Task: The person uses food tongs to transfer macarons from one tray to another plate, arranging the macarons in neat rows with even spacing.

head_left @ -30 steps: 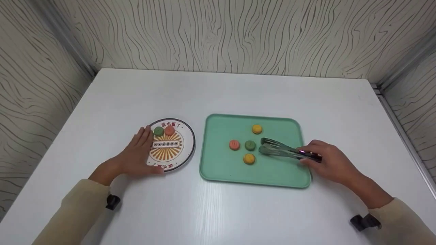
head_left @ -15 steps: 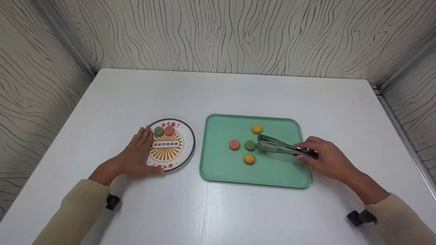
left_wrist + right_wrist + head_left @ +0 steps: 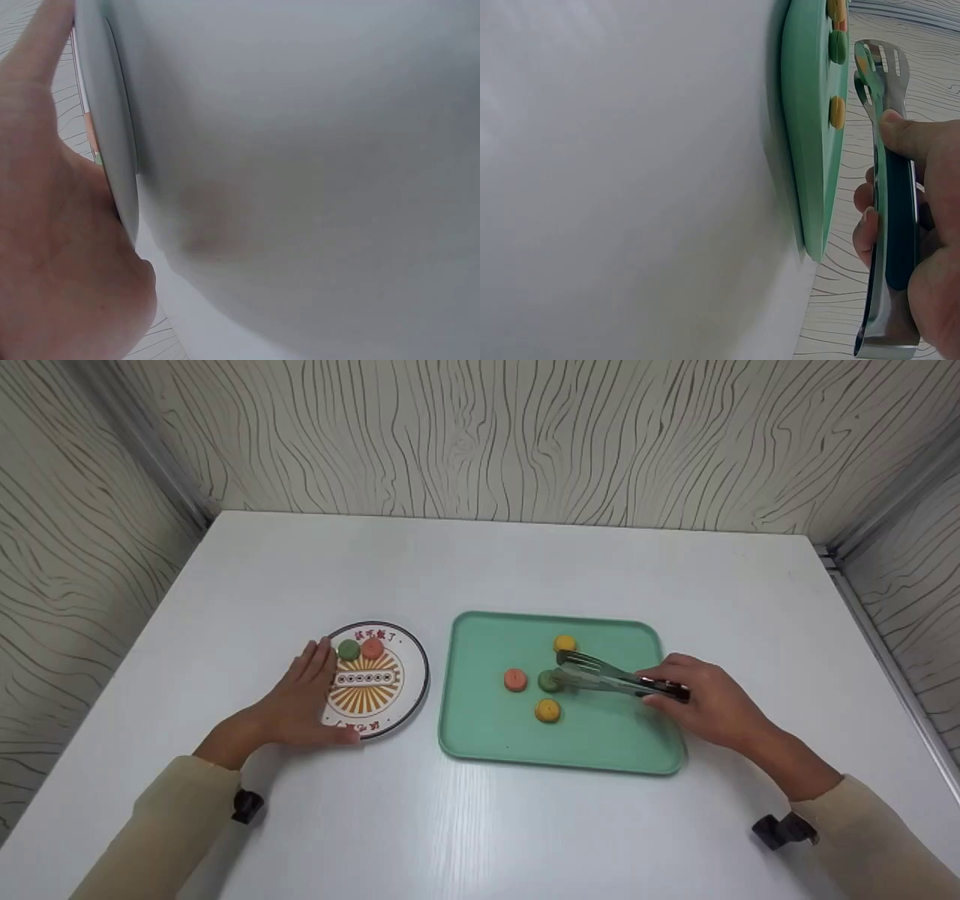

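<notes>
My right hand (image 3: 709,697) grips a pair of metal tongs (image 3: 615,676) with dark handles. The tongs' slotted tips, spread apart, overlap a green macaron (image 3: 547,682) on the green tray (image 3: 480,735). Around it lie a pink macaron (image 3: 515,679) and two yellow ones, one yellow macaron (image 3: 547,710) nearer me. My left hand (image 3: 296,705) rests with straight fingers along the left rim of a patterned plate (image 3: 412,682), thumb at the near edge. On that plate a green macaron (image 3: 349,650) and a pink macaron (image 3: 373,648) sit side by side. The right wrist view shows the tongs (image 3: 892,217) between thumb and fingers.
Plate and tray stand a small gap apart on a white table (image 3: 480,832). Wood-patterned panels (image 3: 480,435) rise behind the table and at both sides. The tray has a low raised rim.
My right hand has moved left with the tongs, bringing their tips from beside the green macaron to over it. The left hand and the plate stay where they were.
</notes>
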Motion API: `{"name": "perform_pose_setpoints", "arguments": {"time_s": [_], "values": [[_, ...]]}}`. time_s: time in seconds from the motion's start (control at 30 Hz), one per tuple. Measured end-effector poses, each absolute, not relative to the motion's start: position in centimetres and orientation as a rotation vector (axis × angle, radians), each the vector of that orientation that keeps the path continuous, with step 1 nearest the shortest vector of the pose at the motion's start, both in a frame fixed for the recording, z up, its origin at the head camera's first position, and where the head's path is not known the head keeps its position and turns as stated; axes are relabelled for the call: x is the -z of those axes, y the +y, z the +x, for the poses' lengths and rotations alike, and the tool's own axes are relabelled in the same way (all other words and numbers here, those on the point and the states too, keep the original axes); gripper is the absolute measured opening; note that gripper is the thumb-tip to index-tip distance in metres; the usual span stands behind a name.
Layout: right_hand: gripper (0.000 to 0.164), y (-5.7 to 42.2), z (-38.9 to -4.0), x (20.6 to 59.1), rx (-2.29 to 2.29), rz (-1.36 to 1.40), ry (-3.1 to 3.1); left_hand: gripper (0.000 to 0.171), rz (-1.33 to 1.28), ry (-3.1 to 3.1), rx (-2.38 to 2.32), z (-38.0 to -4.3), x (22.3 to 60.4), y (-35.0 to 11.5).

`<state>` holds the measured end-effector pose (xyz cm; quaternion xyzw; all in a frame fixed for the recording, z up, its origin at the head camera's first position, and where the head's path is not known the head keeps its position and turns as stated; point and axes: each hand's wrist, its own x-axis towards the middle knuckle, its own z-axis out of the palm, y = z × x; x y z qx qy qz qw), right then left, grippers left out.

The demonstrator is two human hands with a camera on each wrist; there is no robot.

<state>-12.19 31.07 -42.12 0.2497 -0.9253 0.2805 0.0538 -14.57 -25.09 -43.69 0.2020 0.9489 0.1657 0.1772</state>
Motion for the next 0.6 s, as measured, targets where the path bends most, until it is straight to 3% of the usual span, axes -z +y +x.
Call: {"name": "perform_pose_setpoints", "arguments": {"time_s": [0.6], "values": [[0.028, 30.05, -12.91, 41.61, -0.804, 0.775, -2.813, 0.136, 0.567, 2.688, -0.459, -14.48, 43.53, -25.03]]}}
